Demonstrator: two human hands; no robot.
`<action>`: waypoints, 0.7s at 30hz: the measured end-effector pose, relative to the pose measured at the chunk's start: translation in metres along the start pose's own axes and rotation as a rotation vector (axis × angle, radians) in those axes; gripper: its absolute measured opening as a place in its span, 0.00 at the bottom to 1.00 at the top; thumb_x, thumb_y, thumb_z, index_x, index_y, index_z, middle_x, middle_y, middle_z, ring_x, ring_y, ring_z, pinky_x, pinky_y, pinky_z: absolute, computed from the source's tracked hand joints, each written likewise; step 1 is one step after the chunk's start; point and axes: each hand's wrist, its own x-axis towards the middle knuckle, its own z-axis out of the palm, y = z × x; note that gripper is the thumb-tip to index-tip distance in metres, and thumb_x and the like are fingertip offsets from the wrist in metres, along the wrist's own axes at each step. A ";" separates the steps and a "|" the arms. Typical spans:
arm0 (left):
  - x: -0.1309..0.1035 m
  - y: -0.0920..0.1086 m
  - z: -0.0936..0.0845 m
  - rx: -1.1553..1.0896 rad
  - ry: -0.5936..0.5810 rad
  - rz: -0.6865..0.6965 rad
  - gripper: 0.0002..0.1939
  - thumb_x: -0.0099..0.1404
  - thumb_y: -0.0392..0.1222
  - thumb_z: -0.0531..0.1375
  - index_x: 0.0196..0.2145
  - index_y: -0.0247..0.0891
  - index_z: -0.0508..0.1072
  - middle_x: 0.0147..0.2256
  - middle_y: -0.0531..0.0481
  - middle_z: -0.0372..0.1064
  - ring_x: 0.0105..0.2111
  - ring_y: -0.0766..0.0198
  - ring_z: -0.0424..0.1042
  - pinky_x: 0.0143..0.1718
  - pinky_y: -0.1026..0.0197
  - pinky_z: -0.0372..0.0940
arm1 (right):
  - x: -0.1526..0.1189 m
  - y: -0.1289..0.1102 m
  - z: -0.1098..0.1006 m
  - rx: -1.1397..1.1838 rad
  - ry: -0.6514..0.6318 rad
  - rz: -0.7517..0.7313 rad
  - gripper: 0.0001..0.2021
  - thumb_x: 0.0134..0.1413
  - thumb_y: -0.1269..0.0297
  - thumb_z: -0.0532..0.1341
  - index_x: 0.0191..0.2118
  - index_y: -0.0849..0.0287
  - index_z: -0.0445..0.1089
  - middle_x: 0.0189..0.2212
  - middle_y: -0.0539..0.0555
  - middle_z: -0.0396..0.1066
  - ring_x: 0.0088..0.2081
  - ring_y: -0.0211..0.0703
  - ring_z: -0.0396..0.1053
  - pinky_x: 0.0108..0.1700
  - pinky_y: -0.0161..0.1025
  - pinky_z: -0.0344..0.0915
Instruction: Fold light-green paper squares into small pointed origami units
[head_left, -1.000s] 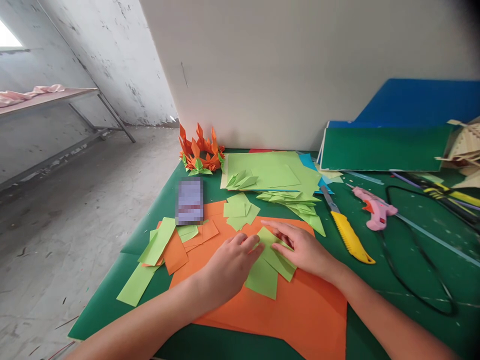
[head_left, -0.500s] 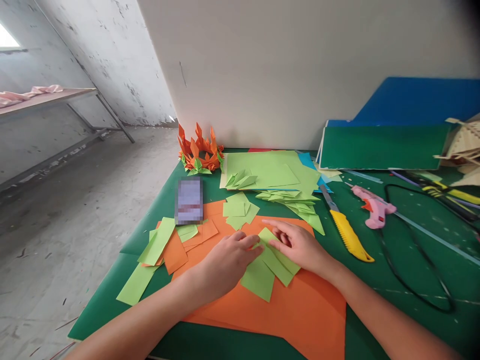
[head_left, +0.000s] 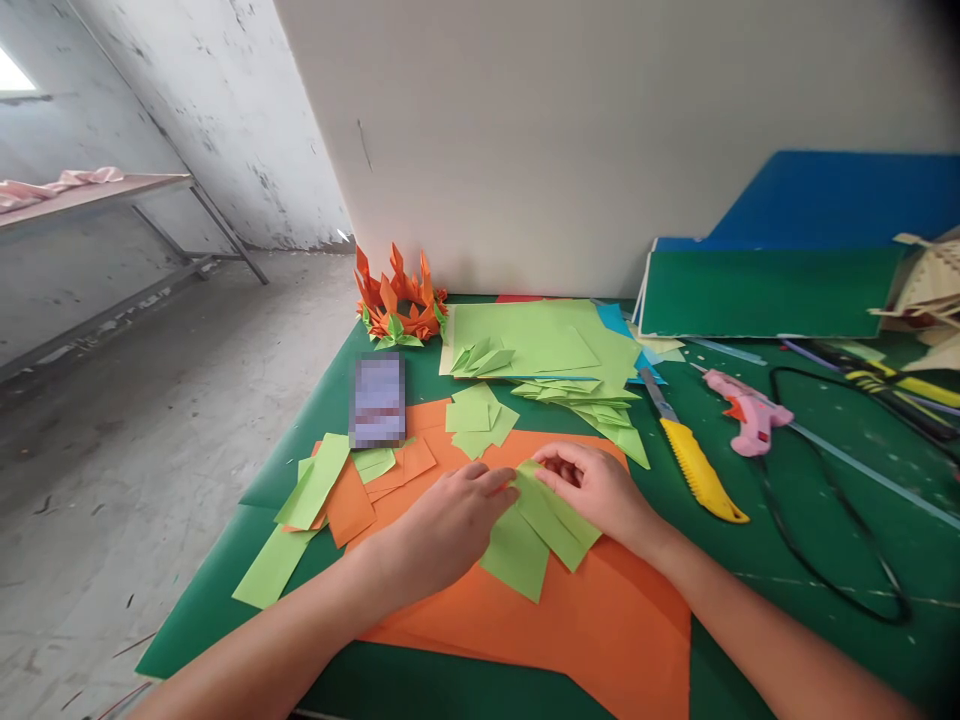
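Between my hands lies a folded strip of light green paper (head_left: 555, 520), slanting down to the right, with a creased line along it. My right hand (head_left: 600, 490) pinches its upper end between thumb and fingers. My left hand (head_left: 457, 520) has its fingers closed at the strip's upper left edge; the fingertips partly hide the paper there. Beneath the strip sits a flat green paper piece (head_left: 517, 560). All of this rests on a large orange sheet (head_left: 600, 630).
Green cut squares (head_left: 480, 420) and folded green leaves (head_left: 585, 395) lie beyond my hands. An orange paper crown (head_left: 401, 300) stands at the back left, near a blurred purple rectangle (head_left: 377, 400). Rightward are a yellow-handled knife (head_left: 701, 470) and a pink glue gun (head_left: 750, 410) with its black cord.
My right hand's fingers, stretched out before, have curled in and closed on the upper end of the green paper. The left hand has stayed nearly in place.
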 end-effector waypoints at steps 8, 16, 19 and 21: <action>0.002 0.006 -0.010 0.003 -0.059 -0.044 0.20 0.66 0.29 0.52 0.55 0.36 0.66 0.58 0.44 0.62 0.50 0.56 0.65 0.50 0.57 0.62 | -0.001 -0.005 -0.001 -0.076 0.000 -0.075 0.06 0.58 0.68 0.56 0.33 0.55 0.69 0.27 0.48 0.70 0.24 0.36 0.61 0.25 0.33 0.57; 0.002 0.003 -0.013 -0.022 -0.078 -0.027 0.21 0.65 0.27 0.51 0.54 0.39 0.65 0.57 0.46 0.63 0.49 0.57 0.66 0.47 0.58 0.63 | -0.001 -0.003 -0.001 -0.085 -0.001 -0.190 0.07 0.58 0.71 0.56 0.34 0.54 0.71 0.30 0.50 0.69 0.26 0.37 0.63 0.26 0.33 0.59; 0.002 0.003 -0.014 -0.053 -0.066 -0.042 0.21 0.65 0.26 0.51 0.53 0.39 0.66 0.56 0.46 0.64 0.47 0.57 0.67 0.45 0.58 0.64 | -0.001 -0.001 -0.001 -0.065 -0.003 -0.246 0.09 0.60 0.71 0.56 0.37 0.54 0.73 0.32 0.51 0.71 0.29 0.38 0.66 0.27 0.33 0.60; 0.002 0.004 -0.015 -0.062 -0.075 -0.064 0.21 0.64 0.25 0.51 0.52 0.39 0.67 0.55 0.46 0.64 0.45 0.58 0.68 0.44 0.58 0.65 | -0.001 0.000 -0.002 -0.071 -0.002 -0.289 0.10 0.61 0.71 0.55 0.37 0.54 0.73 0.33 0.52 0.71 0.31 0.38 0.68 0.28 0.33 0.61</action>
